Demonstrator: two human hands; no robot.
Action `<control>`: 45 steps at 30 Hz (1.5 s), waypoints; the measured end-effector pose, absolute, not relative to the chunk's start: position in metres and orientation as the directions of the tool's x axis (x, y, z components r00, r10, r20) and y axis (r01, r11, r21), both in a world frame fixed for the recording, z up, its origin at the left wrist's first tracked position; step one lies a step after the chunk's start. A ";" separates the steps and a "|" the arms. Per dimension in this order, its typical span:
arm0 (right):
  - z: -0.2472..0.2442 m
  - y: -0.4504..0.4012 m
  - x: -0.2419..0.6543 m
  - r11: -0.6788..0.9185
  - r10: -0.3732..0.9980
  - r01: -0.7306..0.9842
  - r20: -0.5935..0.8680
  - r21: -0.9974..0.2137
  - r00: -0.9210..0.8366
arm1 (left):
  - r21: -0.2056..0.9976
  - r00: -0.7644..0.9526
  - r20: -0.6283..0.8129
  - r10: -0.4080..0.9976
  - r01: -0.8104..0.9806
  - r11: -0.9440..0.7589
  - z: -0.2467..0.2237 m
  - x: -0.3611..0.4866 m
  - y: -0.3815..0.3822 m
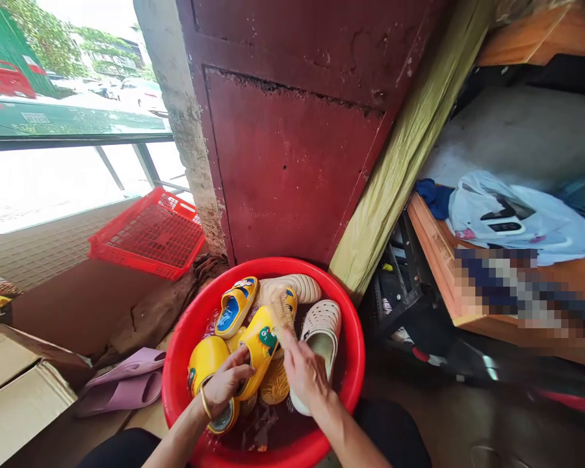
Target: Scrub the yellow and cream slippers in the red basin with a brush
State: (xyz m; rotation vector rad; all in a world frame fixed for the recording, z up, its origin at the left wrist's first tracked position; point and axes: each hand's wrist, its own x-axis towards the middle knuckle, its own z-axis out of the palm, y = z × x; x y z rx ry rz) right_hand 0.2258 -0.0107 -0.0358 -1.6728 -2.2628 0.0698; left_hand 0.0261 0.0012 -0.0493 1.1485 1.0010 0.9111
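We are leaning over a red basin (355, 348), which is holding dark water (292, 434) and a crowded heap of footwear. Our left hand (228, 382) is pinching a yellow clog (254, 338) at its opening, thumb and fingers closing on the edge; this clog, bearing a green cartoon figure, is tilting toe-up above the middle of the basin. Our right hand (309, 377) is curling shut around a pale brush (281, 315), which is blurring over the clog's toe, so we are not managing to tell whether its bristles are touching.

Around the held clog, other pieces are sharing the basin. A yellow-and-blue slide (230, 312) is resting near the far left rim, a beige shoe (305, 286) is showing its ridged surface at the back, and a whitish clog (322, 322) with vent holes is leaning along the right side. A lower yellow clog (207, 357) is sitting at the left beside our left hand, and a yellow patterned sole (274, 385) is facing up between our hands.

Outside, purple slippers (136, 390) are lying just beside the basin, while a red lattice basket (168, 227) is standing beyond them. At right, a white plastic bag (558, 221) is resting on a wooden shelf (433, 250).
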 end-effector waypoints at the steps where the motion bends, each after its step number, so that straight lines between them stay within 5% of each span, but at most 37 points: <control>1: -0.039 -0.018 0.222 0.369 0.920 0.903 0.227 -0.220 -0.321 | 0.990 0.298 -0.120 0.947 -0.030 0.135 -0.050 0.028 -0.001; 3: -0.045 -0.033 0.216 0.511 0.851 0.847 0.220 -0.145 -0.476 | 0.998 0.282 -0.052 0.958 0.043 0.042 -0.053 0.032 -0.004; 7: -0.049 -0.040 0.221 0.474 0.860 0.879 0.245 -0.058 -0.448 | 0.949 0.284 0.075 0.956 0.273 -0.155 -0.070 0.035 -0.004; 12: -0.050 -0.023 0.243 0.488 0.850 0.865 0.291 -0.118 -0.440 | 0.763 0.326 0.271 0.906 0.501 -0.408 -0.095 0.035 -0.001; 15: -0.046 -0.014 0.254 0.365 0.915 0.915 0.249 -0.170 -0.318 | 0.675 0.362 0.338 0.869 0.550 -0.492 -0.098 0.040 -0.007; 20: -0.042 -0.020 0.248 0.193 0.976 0.975 0.124 -0.112 -0.179 | 0.562 0.405 0.217 0.888 0.692 -0.453 -0.096 0.054 -0.019; 25: -0.045 -0.037 0.221 0.481 0.876 0.873 0.078 -0.081 -0.476 | 0.498 0.457 0.119 0.881 0.741 -0.451 -0.098 0.059 -0.020; 29: -0.038 -0.016 0.238 0.232 0.972 0.961 0.083 -0.151 -0.221 | 0.445 0.464 0.076 0.883 0.777 -0.446 -0.094 0.059 -0.018; 35: -0.044 -0.014 0.244 0.159 0.987 0.973 0.059 -0.166 -0.151 | 0.582 0.340 0.238 0.910 0.700 -0.414 -0.105 0.048 -0.010; 40: -0.058 -0.039 0.230 0.356 0.934 0.924 0.069 -0.138 -0.350 | 0.801 0.304 0.242 0.922 0.474 -0.366 -0.088 0.044 0.001; 45: -0.041 -0.011 0.251 0.131 0.991 0.981 0.052 -0.145 -0.125 | 0.762 0.349 0.225 0.910 0.519 -0.387 -0.070 0.050 -0.002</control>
